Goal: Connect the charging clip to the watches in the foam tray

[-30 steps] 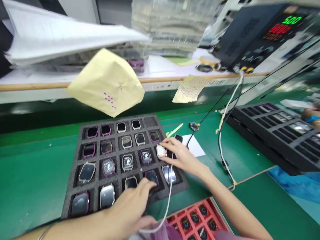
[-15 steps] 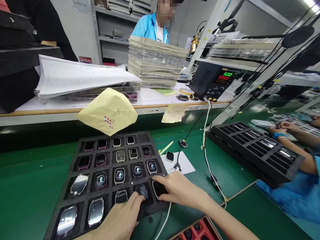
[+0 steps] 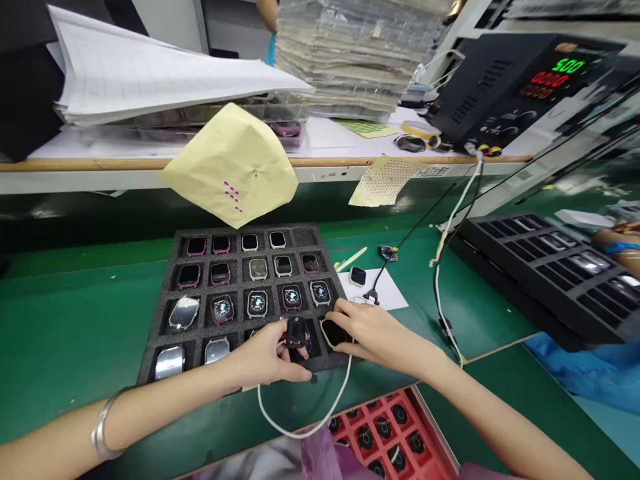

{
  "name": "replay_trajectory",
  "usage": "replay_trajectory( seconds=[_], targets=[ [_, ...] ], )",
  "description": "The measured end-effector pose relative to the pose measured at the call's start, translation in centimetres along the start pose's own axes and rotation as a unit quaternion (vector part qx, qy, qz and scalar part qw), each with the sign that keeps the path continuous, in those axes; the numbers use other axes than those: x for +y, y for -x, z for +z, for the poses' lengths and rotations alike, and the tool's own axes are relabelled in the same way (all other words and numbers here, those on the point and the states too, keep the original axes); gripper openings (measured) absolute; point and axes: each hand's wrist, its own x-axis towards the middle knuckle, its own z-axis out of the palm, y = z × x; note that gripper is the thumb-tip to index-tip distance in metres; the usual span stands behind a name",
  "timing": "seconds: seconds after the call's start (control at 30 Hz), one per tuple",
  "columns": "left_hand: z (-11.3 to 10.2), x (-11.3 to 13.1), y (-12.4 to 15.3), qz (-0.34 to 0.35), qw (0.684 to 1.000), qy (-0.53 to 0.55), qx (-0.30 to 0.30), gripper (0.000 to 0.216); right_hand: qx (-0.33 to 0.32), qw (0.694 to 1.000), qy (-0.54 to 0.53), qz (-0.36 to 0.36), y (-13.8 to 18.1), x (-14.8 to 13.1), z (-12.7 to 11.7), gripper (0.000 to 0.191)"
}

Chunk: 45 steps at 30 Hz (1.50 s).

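Green table (image 3: 90,340) bearing a foam tray (image 3: 240,273): left fingers (image 3: 274,330) grasp a black device (image 3: 297,332); right fingers (image 3: 350,312) straddle a tray-seated watch (image 3: 332,333), grip unclear. White cable (image 3: 303,437) looping below them could, if snagged, dislodge either.

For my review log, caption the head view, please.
Left hand holding a black piece over a foam tray, right hand at a watch.

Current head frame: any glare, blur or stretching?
Head view, lower left: a watch in the foam tray mirrors bright light; head view, top: the plastic stack is smeared; head view, upper right: the power supply looks stretched, likely by a wide lens.
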Motion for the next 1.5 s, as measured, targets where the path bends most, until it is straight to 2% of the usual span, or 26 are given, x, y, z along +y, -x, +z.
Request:
replay_trajectory(
  seconds=[0.13,0.23,0.3,0.43,0.53,0.63,0.77,1.1,1.3,1.5],
  targets=[
    [0.4,0.4,-0.2,-0.024,1.0,0.019,0.002,0.04,0.038,0.995,-0.09,0.003,0.0,1.4,0.5,0.033],
    [0.5,0.1,-0.2,-0.016,0.999,0.039,0.007,0.041,0.132,0.965,-0.224,0.004,0.1,1.6,0.6,0.031],
    [0.5,-0.2,-0.2,-0.009,0.999,0.051,0.009,0.044,0.187,0.944,-0.271,-0.006,-0.2,0.6,0.7,0.03],
    [0.4,-0.7,-0.3,0.012,0.997,0.07,0.005,0.059,0.226,0.941,-0.247,-0.04,-1.7,-2.5,1.4,0.033],
    [0.3,-0.9,-0.4,0.028,0.996,0.079,-0.007,0.051,0.25,0.943,-0.211,-0.056,-2.8,-3.7,2.1,0.034],
    [0.4,-1.1,-0.5,0.053,0.994,0.091,-0.002,0.038,0.26,0.946,-0.174,-0.084,-3.1,-3.8,2.4,0.035],
    [0.6,-1.0,-0.4,0.057,0.991,0.117,0.022,0.04,0.273,0.945,-0.142,-0.109,-2.9,-3.8,2.4,0.031],
    [0.5,-0.5,0.3,0.047,0.989,0.14,0.019,0.041,0.349,0.901,-0.229,-0.121,-3.5,-4.0,4.1,0.036],
    [0.3,-0.5,0.4,0.056,0.992,0.111,0.005,0.039,0.353,0.893,-0.249,-0.127,-3.3,-3.9,4.4,0.043],
    [0.2,-0.9,0.5,0.037,0.997,0.074,0.011,0.038,0.337,0.901,-0.239,-0.13,-3.1,-3.7,4.5,0.049]
  ],
)
